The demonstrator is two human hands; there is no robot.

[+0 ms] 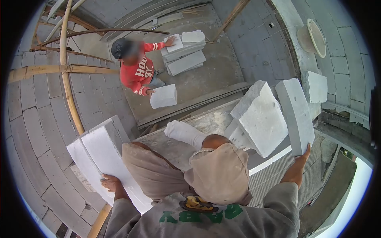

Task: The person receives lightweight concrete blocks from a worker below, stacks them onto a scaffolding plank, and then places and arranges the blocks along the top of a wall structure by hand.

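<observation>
Left block (105,148): touched on its outer face by the left hand (111,183), fingers partly bent; whether it is grasped cannot be told. Right block (294,113): grasped at its near end by the right hand (302,158), tilted beside the rough block (264,119) on the ledge (214,119). Below, a small block (163,96) is held by a co-worker in a red shirt (137,75), whose other hand is placed on the stack (186,49).
</observation>
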